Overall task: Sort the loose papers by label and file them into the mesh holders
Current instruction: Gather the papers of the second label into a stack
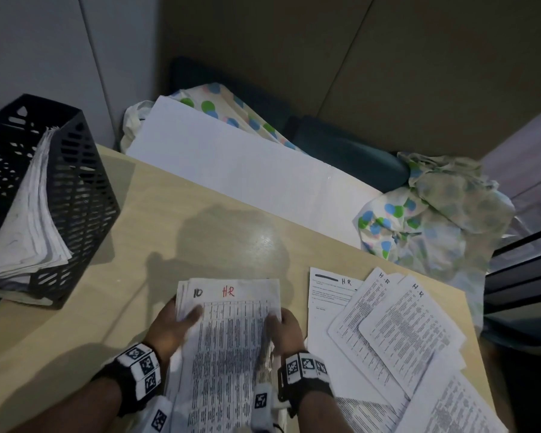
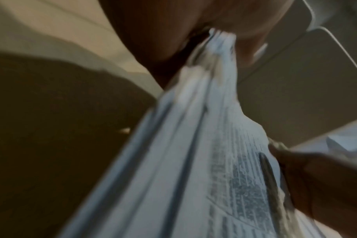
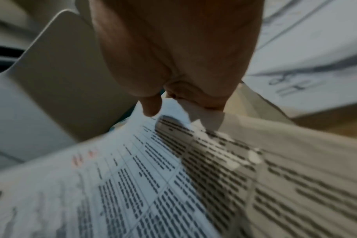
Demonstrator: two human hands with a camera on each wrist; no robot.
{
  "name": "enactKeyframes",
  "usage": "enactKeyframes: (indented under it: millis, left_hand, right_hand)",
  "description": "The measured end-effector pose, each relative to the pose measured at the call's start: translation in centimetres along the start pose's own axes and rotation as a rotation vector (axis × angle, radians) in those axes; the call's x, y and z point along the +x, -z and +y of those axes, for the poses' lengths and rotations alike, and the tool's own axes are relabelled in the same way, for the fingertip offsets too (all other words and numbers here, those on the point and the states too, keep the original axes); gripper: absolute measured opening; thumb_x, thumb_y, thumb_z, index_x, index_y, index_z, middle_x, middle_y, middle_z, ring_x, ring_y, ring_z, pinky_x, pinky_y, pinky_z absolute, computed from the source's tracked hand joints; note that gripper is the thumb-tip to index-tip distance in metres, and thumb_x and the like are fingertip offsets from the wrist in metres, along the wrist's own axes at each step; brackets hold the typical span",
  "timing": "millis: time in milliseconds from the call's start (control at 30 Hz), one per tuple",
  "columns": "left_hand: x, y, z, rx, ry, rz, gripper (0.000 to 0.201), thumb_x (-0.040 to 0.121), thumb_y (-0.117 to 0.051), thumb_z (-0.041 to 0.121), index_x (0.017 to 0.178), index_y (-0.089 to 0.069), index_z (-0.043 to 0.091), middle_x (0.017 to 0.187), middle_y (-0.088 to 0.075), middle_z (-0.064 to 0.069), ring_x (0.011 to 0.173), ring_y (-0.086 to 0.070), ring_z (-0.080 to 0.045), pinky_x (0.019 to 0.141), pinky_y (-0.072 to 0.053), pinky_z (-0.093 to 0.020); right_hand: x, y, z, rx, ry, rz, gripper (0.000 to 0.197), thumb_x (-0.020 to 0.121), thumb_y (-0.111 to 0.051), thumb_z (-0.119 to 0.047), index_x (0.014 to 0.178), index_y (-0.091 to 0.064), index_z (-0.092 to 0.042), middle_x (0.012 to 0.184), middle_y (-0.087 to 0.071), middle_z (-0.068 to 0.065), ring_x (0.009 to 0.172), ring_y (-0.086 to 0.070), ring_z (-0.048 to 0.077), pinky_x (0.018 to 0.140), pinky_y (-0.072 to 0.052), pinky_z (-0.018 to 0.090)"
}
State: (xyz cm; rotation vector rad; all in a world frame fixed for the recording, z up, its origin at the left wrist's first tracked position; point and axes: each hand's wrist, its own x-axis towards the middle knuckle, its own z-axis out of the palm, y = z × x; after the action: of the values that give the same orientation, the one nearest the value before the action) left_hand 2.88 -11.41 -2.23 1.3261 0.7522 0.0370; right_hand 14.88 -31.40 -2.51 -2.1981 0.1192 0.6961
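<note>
At the left of the frame a black mesh holder (image 1: 47,198) stands on the tabletop (image 1: 200,220), already stuffed with sheets. Lower centre, the left hand (image 1: 172,326) and right hand (image 1: 286,328) each pinch a side of the HR-marked stack (image 1: 228,339) (thumbs on top). Loose HR papers (image 1: 388,332) fan out at the right. Gathering seems underway; next, likely collecting those sheets before filing.
</note>
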Motion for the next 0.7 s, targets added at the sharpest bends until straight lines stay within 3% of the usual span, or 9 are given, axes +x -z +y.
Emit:
enactKeyframes:
  millis: [67,167,233,333,367,433,533,633,700]
  left_hand:
    - [0.2,-0.9,0.6,0.153,-0.064,-0.023,0.015,0.088,-0.061,0.017,0.101,-0.061,0.026,0.089,-0.070,0.014,0.105,-0.061,-0.026,0.086,-0.047,-0.034]
    - [0.6,-1.0,0.4,0.108,0.001,-0.048,0.016,0.088,-0.061,0.011,0.089,-0.061,0.027,0.070,-0.071,0.015,0.098,-0.064,-0.029,0.080,-0.050,-0.033]
    - [0.4,-0.6,0.7,0.107,-0.036,-0.058,0.016,0.079,-0.069,0.020,0.094,-0.064,0.025,0.077,-0.073,0.018,0.098,-0.066,-0.024,0.088,-0.051,-0.037]
    - [0.1,-0.5,1.4,0.130,-0.156,-0.024,0.048,0.079,-0.073,0.012,0.119,-0.055,0.031,0.104,-0.066,0.014,0.094,-0.063,0.004,0.082,-0.049,-0.015]
    - [0.1,-0.6,1.7,0.187,-0.192,-0.003,0.053,0.082,-0.069,0.006,0.122,-0.051,0.035,0.110,-0.061,0.011,0.096,-0.060,0.006,0.082,-0.046,-0.012]
    - [0.3,-0.6,2.0,0.301,-0.251,-0.007,0.059,0.083,-0.061,-0.002,0.112,-0.053,0.048,0.118,-0.057,0.006,0.106,-0.055,-0.009,0.089,-0.044,-0.024]
    - [0.7,-0.9,1.2,0.294,-0.238,-0.102,0.062,0.079,-0.055,-0.012,0.089,-0.058,0.049,0.106,-0.061,0.004,0.086,-0.056,-0.017,0.071,-0.047,-0.025]
    - [0.3,-1.3,0.9,0.221,-0.219,-0.106,0.030,0.078,-0.066,0.015,0.089,-0.057,0.042,0.104,-0.062,-0.001,0.093,-0.060,-0.024,0.079,-0.047,-0.030]
    - [0.1,-1.5,0.1,0.212,-0.183,-0.091,0.037,0.075,-0.072,0.030,0.106,-0.054,0.040,0.112,-0.060,-0.002,0.102,-0.058,-0.024,0.087,-0.045,-0.038]
  right_hand:
    - [0.1,0.4,-1.0,-0.055,0.006,0.011,0.047,0.094,-0.043,-0.047,0.129,-0.045,-0.015,0.122,-0.060,0.005,0.112,-0.058,0.029,0.099,-0.046,0.044]
    - [0.4,1.1,-1.7,0.039,0.040,0.081,0.049,0.095,-0.046,-0.045,0.136,-0.036,-0.022,0.126,-0.056,0.004,0.116,-0.056,0.030,0.101,-0.045,0.046]
    - [0.7,1.3,-1.5,0.085,0.094,0.101,0.047,0.095,-0.046,-0.045,0.135,-0.040,-0.020,0.125,-0.059,0.006,0.115,-0.057,0.029,0.099,-0.047,0.046]
    - [0.6,1.3,-1.1,0.032,0.084,0.101,0.046,0.097,-0.035,-0.048,0.133,-0.045,-0.021,0.129,-0.058,0.007,0.118,-0.054,0.030,0.101,-0.044,0.047]
    - [0.5,1.3,-1.1,0.033,0.078,0.102,0.046,0.098,-0.034,-0.048,0.136,-0.041,-0.023,0.131,-0.056,0.008,0.119,-0.053,0.030,0.101,-0.042,0.045]
    - [-0.1,1.4,-1.4,0.081,0.154,0.120,0.048,0.098,-0.038,-0.044,0.143,-0.028,-0.029,0.125,-0.052,0.002,0.112,-0.053,0.022,0.097,-0.039,0.039]
    - [-0.5,1.3,-1.6,0.005,0.335,0.102,0.046,0.100,-0.041,-0.027,0.144,-0.027,-0.034,0.099,-0.055,-0.005,0.086,-0.053,0.007,0.083,-0.042,0.024]
    - [-0.1,0.9,-0.6,-0.036,0.369,0.103,0.026,0.099,-0.044,-0.019,0.119,-0.058,-0.025,0.107,-0.064,-0.003,0.095,-0.056,0.008,0.087,-0.047,0.027]
    - [-0.1,0.9,0.3,0.011,0.331,0.149,0.020,0.097,-0.045,-0.018,0.105,-0.063,-0.022,0.103,-0.064,-0.005,0.096,-0.057,0.011,0.086,-0.047,0.028]
